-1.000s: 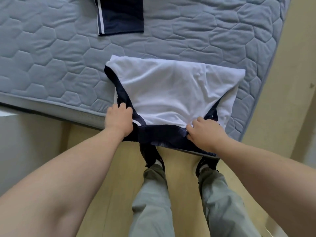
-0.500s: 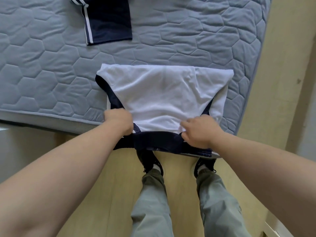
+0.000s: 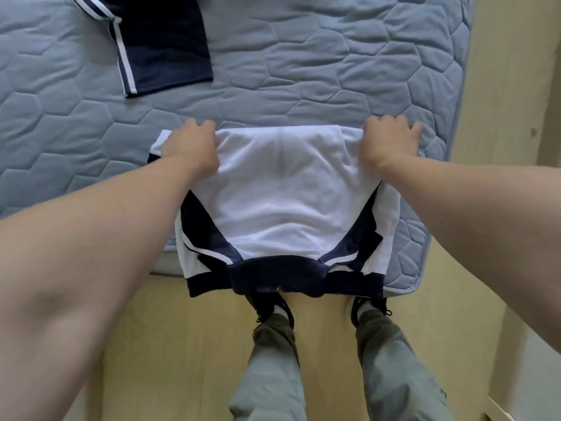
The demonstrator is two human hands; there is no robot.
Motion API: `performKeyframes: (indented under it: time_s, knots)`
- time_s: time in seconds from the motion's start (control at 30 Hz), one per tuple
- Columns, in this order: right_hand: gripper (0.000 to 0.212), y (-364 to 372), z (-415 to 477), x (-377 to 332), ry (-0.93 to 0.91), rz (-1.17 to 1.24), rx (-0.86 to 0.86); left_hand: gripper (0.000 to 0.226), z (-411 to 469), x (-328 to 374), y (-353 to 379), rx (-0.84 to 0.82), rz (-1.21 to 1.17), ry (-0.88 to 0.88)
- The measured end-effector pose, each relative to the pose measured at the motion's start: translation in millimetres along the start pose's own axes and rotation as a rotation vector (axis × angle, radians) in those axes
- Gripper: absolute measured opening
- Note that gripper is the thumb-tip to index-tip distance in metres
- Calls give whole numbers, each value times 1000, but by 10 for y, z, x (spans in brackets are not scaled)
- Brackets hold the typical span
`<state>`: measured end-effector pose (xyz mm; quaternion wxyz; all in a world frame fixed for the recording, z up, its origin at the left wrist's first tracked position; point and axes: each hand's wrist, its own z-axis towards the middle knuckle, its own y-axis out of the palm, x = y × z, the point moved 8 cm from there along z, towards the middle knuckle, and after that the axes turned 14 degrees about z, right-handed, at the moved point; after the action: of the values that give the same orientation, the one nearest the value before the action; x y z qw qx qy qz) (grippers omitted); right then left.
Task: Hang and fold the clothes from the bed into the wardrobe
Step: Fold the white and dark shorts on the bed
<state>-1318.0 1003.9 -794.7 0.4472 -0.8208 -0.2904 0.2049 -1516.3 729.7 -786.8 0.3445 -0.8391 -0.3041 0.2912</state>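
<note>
Both arms reached out over the bed [image 3: 318,71]. The left grip [image 3: 189,144] and the right grip [image 3: 388,141] each had curled fingers grasping a far corner of the white-and-navy garment [image 3: 285,202]. It lay flat at the bed's near edge, navy hem hanging over. A striped navy piece [image 3: 164,41] lay farther up the bed, well apart.

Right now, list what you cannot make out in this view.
Head view:
Fingertips of left hand and right hand: curled out of sight on the white and navy shirt.
Navy garment with white stripes: cut off by the top edge.
Wardrobe: outside the frame.
</note>
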Motion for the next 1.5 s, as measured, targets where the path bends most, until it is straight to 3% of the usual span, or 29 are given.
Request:
performKeyframes:
  time_s: [0.1, 0.2, 0.37, 0.5, 0.6, 0.7, 0.77, 0.9, 1.0, 1.1, 1.2, 1.37, 1.5]
  knots:
    - [23, -93, 132, 96, 83, 88, -23, 26, 77, -53, -12, -30, 50, -51]
    - [15, -304, 290, 187, 78, 84, 61, 15, 163, -174, -76, -45, -23, -171]
    - [27, -458, 560, 132, -67, -61, 96, 35, 426, -251, -506, 83, -35, -311]
    - [26, -438, 667, 297, -11, 3, 103, 43, 548, -78, -569, 73, -44, -307]
    - [36, -362, 586, 566, 157, 336, 146, 57, 417, 125, -574, 205, -6, -273]
    - [58, -195, 427, 783, 306, 730, 145, 58, 55, 512, -448, 342, -49, -109]
    - [65, -65, 311, 877, 419, 950, 105, 47, -309, 890, -300, 330, -175, 24]
    - [56, 131, 115, 979, 637, 1335, 28, 27, -1095, 1888, -122, 282, -282, 340]
    - [67, 217, 18, 984, 729, 1488, -84, 40, -1444, 2437, -2, 194, -266, 341]
    - [56, 219, 18, 964, 671, 1518, -168, 80, -1521, 2640, 122, 37, -229, 68]
    - [42, 212, 56, 940, 562, 1513, -196, 106, -1502, 2811, 194, -78, -183, -67]
    - [36, 45, 73, 969, 307, 1291, -72, 87, -1420, 2913, 310, -120, -274, -151]
    - [45, 31, 46, 1042, 256, 1265, -45, 70, -1505, 2830, 300, -62, -351, -181]
